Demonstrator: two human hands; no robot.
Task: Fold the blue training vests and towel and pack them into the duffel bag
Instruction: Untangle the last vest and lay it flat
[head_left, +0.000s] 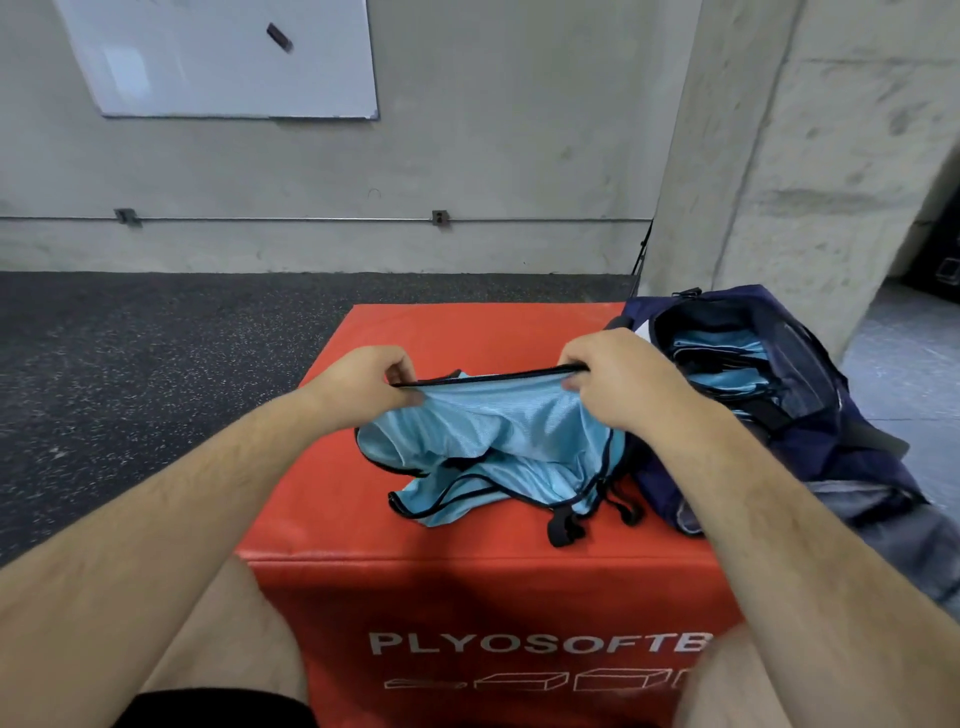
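Head view: duffel bag (852, 415) holds seemingly folded blue vests (722, 358).

A red box (447, 332) on a speckled floor (130, 374) by a concrete wall (493, 130)

The box's front face reads "PLYOSOFTB", cut off at the right, with white outline drawings of boxes beneath. The dark floor runs back to the grey wall, where two brackets hold a thin pipe (311, 220). A whiteboard (218, 67) hangs at upper left with a small dark object (279, 37) on it. A concrete pillar (779, 156) stands at the right.
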